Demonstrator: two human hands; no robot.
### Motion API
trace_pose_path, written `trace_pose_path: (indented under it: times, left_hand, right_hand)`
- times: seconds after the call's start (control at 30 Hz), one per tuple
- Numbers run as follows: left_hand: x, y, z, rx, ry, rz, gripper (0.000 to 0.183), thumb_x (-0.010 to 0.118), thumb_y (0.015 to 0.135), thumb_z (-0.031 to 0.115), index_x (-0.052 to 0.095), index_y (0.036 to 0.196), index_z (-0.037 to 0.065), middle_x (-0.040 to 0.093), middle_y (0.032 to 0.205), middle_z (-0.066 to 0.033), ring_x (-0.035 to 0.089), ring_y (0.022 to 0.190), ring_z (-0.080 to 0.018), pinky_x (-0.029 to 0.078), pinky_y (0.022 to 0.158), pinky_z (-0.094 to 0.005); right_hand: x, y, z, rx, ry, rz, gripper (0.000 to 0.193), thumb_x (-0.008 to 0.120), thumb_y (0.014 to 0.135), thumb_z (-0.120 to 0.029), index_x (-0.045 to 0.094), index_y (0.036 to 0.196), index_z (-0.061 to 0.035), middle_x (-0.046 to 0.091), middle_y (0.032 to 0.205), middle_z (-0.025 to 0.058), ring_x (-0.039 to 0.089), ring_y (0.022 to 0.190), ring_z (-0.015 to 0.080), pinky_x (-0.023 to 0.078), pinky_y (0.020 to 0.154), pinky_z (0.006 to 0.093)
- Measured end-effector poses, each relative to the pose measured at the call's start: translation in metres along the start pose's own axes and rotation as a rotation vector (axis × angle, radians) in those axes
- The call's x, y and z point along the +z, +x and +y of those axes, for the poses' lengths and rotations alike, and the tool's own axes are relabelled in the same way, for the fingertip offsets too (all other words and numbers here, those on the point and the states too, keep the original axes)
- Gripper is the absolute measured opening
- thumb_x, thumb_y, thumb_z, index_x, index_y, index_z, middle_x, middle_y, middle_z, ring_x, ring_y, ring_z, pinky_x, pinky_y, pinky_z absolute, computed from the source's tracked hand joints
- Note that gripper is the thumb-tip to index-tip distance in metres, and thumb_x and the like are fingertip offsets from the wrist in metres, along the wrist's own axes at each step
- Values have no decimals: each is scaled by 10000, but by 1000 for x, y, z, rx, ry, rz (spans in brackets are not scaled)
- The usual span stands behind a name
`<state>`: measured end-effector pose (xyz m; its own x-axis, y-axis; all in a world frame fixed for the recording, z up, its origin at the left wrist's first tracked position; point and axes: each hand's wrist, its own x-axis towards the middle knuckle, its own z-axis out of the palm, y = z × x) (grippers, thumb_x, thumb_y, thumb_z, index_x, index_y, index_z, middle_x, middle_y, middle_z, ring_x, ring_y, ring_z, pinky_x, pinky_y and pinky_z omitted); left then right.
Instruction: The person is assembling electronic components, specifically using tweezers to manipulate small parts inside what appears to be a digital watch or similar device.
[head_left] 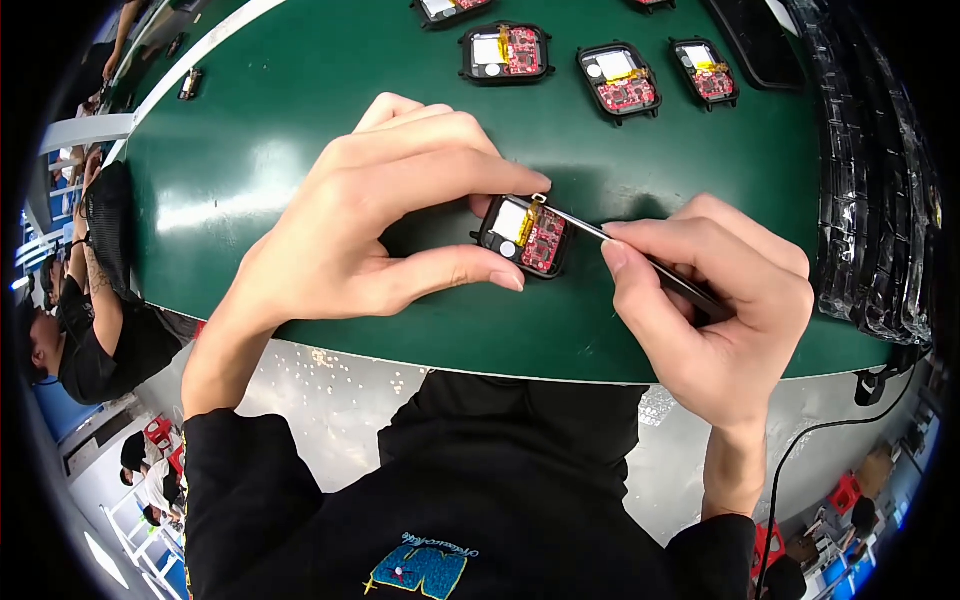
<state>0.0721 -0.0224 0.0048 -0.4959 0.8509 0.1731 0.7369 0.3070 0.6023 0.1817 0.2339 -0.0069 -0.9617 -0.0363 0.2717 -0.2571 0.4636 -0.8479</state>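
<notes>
Green matting covers the counter (300, 120), seen from above by a head camera. Two bare hands meet over one small device near the front edge.

The left hand (370, 230) steadies an open black case (524, 236), its grip pressed on the case between forefinger above and thumb below. Inside the case sit a red circuit board (546, 246), a white block and a strip of yellow tape near the top. The right hand (715, 310) pinches a pair of slim metal tweezers (600, 232), thumb and forefinger pressed together on the shaft. Its tip rests at the yellow tape on the case's upper edge.

Judging by this, the work on this unit is mid-way: the board and white block are seated, no cover is on, and the tweezers are at the taped part. Whether the tape is going on or coming off, I cannot tell.

Counted: one case in hand. Along the far edge lie more open cases with the same red boards, all uncovered: three whole ones (506, 52), (620, 82), (708, 70), and two more cut off by the top of the frame. One pair of tweezers. One stack of black trays (870, 170) wrapped in clear film stands at the right. One small object (190, 84) lies far left on the counter, too small to identify. Another person (90, 330) in black sits at the left rim.
</notes>
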Motion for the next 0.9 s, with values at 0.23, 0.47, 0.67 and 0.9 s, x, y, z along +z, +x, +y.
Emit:
trace_pose_path:
  times: [0.23, 0.47, 0.67, 0.9]
  left_hand:
    - [1, 1, -3, 6, -21, 14, 662, 967, 685, 399, 834, 1194, -4, 749, 941, -93, 675, 866, -253, 452, 913, -377]
    - [1, 3, 1, -41, -13, 33, 694, 985, 662, 408, 821, 1196, -5, 701, 875, -53, 551, 759, -186, 415, 805, -338]
    - [0, 3, -1, 2, 25, 23, 674, 990, 663, 417, 806, 1146, -16, 685, 857, -42, 508, 717, -171, 391, 756, -323]
    - [-5, 3, -6, 11, 3, -18, 677, 972, 689, 454, 809, 1137, -26, 747, 926, -71, 572, 760, -181, 400, 788, -326]
  right_hand:
    - [2, 1, 1, -23, -40, 4, 153, 821, 839, 115, 829, 977, 49, 636, 710, 5, 459, 549, 23, 275, 508, 224]
    - [1, -1, 4, -113, -95, 39, 205, 835, 812, 125, 839, 998, 39, 646, 730, 9, 453, 547, 25, 275, 507, 221]
    - [7, -5, 8, -242, -199, 109, 302, 866, 751, 132, 857, 1034, 24, 664, 763, 6, 420, 539, 25, 283, 488, 230]
    - [10, -4, 8, -262, -181, 106, 279, 858, 763, 142, 850, 1024, 46, 683, 746, 33, 493, 551, 55, 319, 496, 235]
